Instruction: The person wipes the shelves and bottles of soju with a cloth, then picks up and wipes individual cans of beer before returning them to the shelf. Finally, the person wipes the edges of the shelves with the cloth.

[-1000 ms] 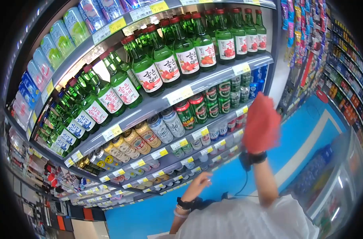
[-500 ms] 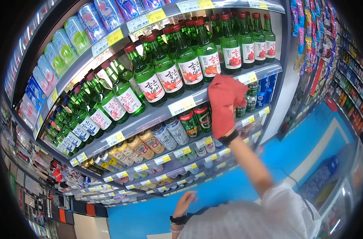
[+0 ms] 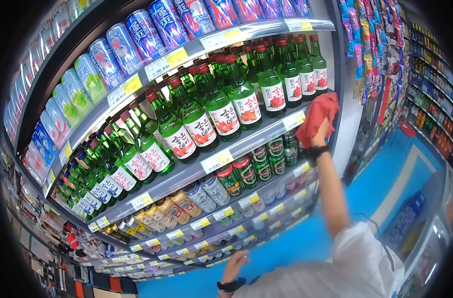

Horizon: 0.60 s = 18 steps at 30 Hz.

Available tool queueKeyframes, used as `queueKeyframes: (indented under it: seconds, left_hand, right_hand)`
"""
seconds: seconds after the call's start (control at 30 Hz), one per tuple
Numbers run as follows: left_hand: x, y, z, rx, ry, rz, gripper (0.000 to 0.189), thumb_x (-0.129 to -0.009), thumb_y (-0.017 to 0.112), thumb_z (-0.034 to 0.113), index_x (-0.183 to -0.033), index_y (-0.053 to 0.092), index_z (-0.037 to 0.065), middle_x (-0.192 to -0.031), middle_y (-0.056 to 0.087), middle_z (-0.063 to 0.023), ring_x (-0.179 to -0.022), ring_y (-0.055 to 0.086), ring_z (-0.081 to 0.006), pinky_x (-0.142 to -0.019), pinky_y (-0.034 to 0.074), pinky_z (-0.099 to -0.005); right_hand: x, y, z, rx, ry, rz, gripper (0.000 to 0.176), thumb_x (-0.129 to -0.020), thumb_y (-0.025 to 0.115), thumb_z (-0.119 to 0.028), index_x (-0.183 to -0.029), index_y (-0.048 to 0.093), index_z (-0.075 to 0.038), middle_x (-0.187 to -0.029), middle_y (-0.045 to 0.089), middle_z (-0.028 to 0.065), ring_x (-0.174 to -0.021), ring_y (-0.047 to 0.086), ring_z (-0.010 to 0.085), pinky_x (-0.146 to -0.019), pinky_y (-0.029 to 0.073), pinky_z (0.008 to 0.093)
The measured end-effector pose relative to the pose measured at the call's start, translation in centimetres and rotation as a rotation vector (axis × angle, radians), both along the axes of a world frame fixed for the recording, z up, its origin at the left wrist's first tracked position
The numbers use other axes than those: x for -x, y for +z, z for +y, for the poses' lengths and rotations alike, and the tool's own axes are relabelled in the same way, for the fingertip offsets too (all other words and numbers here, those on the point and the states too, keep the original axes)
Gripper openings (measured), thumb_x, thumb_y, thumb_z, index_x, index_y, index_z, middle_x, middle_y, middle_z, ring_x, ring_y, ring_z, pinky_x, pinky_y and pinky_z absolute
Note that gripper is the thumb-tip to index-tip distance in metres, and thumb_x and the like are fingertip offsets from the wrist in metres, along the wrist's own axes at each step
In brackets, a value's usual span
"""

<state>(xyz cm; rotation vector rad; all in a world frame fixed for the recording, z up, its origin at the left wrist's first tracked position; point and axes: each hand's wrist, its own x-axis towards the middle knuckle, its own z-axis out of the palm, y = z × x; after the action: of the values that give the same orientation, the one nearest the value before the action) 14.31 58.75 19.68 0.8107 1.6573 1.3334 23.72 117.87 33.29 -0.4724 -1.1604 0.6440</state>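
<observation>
A crumpled red cloth (image 3: pixel 320 113) is gripped in my right hand (image 3: pixel 321 135), which is closed on it. The cloth presses against the front edge of the bottle shelf (image 3: pixel 259 130) at its right end, below the last green glass bottles (image 3: pixel 271 87). A price tag (image 3: pixel 293 120) sits just left of the cloth. The cloth covers part of my fingers. Low in the view, my left hand (image 3: pixel 235 263) hangs in front of my body, away from the shelves. Its fingers are loosely bent and apart, with nothing visible in them.
Drink cans (image 3: pixel 164 25) line the shelf above, and beer cans (image 3: pixel 231 179) stand on the shelf below. Hanging snack packets (image 3: pixel 368 54) are beyond the white end panel (image 3: pixel 339 134). The floor (image 3: pixel 281 253) is blue. A glass-sided case (image 3: pixel 430 243) stands at the lower right.
My right hand has moved the red cloth rightward along the shelf edge to the end. The view has shifted, showing more of the upper cans. My left hand stays low.
</observation>
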Motion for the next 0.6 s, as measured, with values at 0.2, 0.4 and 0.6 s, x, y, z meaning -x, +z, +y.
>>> queueKeyframes:
  seconds: [0.2,0.4,0.6]
  left_hand:
    - [0.5,-3.5,-0.7,-0.073,-0.033,0.022,0.023,-0.103,0.051,0.015,-0.121,0.061,0.004,-0.087,0.055,-0.0019,-0.081,0.054,-0.0121,-0.077,0.045,-0.0278]
    - [-1.5,-1.1,-1.0,-0.061,0.142,-0.073,0.025,-0.103,0.054,0.025,-0.118,0.062,0.005,-0.084,0.059,-0.0011,-0.079,0.057,-0.0115,-0.073,0.047,-0.028]
    - [0.1,-2.4,-2.8,-0.106,0.094,-0.145,0.027,-0.104,0.054,0.029,-0.116,0.061,0.006,-0.086,0.06,-0.0013,-0.078,0.057,-0.0113,-0.072,0.048,-0.0281]
  right_hand:
    - [-3.2,1.1,2.3,-0.085,-0.191,-0.2,0.047,-0.089,0.064,-0.021,-0.128,0.053,0.002,-0.126,0.058,0.0205,-0.115,0.056,0.0357,-0.101,0.043,0.0432]
    - [-0.7,-1.2,0.7,0.181,0.293,0.103,0.058,-0.094,0.052,-0.044,-0.134,0.049,-0.003,-0.127,0.057,0.0142,-0.118,0.052,0.0278,-0.103,0.04,0.0368]
    - [4.7,-6.2,-9.8,0.677,0.97,0.517,0.072,-0.098,0.041,-0.067,-0.14,0.045,-0.009,-0.128,0.055,0.008,-0.122,0.048,0.0199,-0.105,0.038,0.0305]
